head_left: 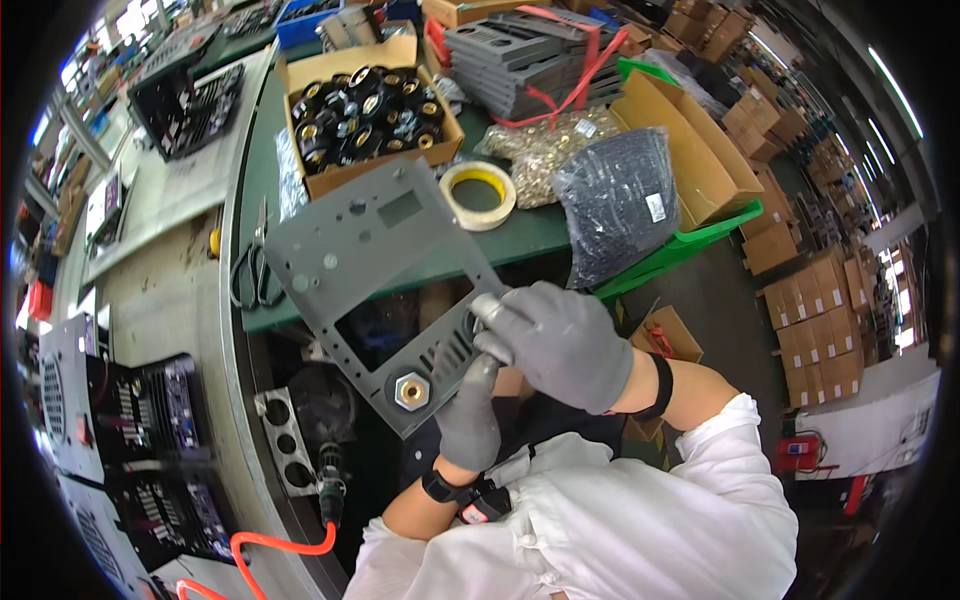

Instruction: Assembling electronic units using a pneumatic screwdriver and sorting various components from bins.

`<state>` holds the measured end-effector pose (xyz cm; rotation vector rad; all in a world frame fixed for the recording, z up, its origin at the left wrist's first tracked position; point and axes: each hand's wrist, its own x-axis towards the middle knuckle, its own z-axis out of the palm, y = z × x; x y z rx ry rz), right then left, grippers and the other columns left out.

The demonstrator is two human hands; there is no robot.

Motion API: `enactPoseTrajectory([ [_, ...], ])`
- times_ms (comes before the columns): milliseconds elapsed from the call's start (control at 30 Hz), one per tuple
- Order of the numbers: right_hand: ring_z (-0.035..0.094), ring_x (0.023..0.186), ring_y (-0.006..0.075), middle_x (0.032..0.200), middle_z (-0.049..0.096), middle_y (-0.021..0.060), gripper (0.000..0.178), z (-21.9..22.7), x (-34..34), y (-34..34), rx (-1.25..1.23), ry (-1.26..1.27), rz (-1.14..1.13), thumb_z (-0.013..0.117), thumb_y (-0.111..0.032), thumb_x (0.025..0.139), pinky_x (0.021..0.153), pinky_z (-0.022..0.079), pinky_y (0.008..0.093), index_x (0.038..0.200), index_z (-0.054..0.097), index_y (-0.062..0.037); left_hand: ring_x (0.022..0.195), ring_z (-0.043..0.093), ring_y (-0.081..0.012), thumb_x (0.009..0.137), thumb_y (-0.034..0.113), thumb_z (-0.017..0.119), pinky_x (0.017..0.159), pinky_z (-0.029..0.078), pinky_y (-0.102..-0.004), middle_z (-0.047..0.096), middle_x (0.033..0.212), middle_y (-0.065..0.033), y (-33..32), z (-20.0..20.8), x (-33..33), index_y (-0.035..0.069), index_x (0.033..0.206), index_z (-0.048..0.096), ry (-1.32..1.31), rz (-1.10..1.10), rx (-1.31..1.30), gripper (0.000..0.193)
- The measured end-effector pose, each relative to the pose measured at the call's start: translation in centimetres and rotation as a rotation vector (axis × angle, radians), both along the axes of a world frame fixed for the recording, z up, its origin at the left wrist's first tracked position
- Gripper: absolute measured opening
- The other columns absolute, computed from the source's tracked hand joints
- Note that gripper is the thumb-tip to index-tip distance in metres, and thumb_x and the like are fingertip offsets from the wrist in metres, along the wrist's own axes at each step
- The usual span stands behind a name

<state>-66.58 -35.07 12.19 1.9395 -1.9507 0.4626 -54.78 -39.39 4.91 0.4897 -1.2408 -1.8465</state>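
Note:
A grey sheet-metal panel [345, 235] with a large rectangular cutout, slots and round holes is tilted in front of me, its far part over the green table. Near its lower corner sits a brass fitting with a hex nut [411, 391]. My left hand [470, 425], in a grey glove, grips the panel's near edge with the thumb on its face. My right hand [565, 345], gloved too, has its fingers closed at the panel's right edge beside the slots. Whatever those fingertips pinch there is hidden by the glove.
On the green table [545, 228] are a tape roll [478, 196], a carton of black round parts [330, 180], a bag of brass pieces [545, 150], stacked grey panels [500, 60] and black-handled scissors [255, 270]. A power driver [331, 470] with an orange hose lies at left.

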Motion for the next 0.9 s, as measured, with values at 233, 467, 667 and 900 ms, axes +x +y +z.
enactPoseTrajectory([
  [233,0.058,0.075,0.0193,0.085,0.055,0.0038,0.031,-0.3,-1.0,0.3,0.068,-0.044,0.087,0.066,-0.022,0.075,0.058,0.05,0.0301,0.1,0.063,-0.0062,0.084,0.058,-0.0187,0.079,-0.01,0.052,0.073,0.047,-0.0289,0.06,0.092,-0.0092,0.3,-3.2,0.5,0.0,0.095,0.062,-0.3,0.264,-0.725,0.021],
  [467,0.059,0.08,0.0176,0.086,0.058,0.0026,0.025,0.4,-1.9,0.5,0.05,0.066,0.153,0.061,-0.02,0.077,0.064,0.05,0.0292,0.099,0.064,-0.0078,0.08,0.056,-0.0175,0.085,0.006,0.054,0.071,0.045,-0.0294,0.061,0.094,-0.0087,0.0,-2.9,0.5,-0.005,0.102,0.057,-0.186,0.046,-0.094,0.02],
  [667,0.061,0.088,0.0183,0.092,0.061,0.0017,0.027,1.2,-4.8,0.1,0.069,0.043,0.449,0.063,-0.022,0.075,0.069,0.051,0.0304,0.101,0.065,-0.0143,0.087,0.064,-0.0237,0.086,0.014,0.049,0.079,0.048,-0.0314,0.063,0.099,-0.0166,-0.8,-1.4,0.7,-0.007,0.107,0.055,0.116,-0.257,0.295,0.03],
  [900,0.061,0.09,0.0192,0.092,0.061,0.0019,0.026,-0.1,-5.0,0.1,-0.034,-0.055,0.431,0.065,-0.023,0.075,0.073,0.052,0.0317,0.1,0.065,-0.0146,0.089,0.065,-0.0278,0.086,0.016,0.049,0.084,0.05,-0.0348,0.064,0.099,-0.0209,-1.1,-1.4,1.0,-0.009,0.108,0.054,0.152,-0.348,0.389,0.034],
])
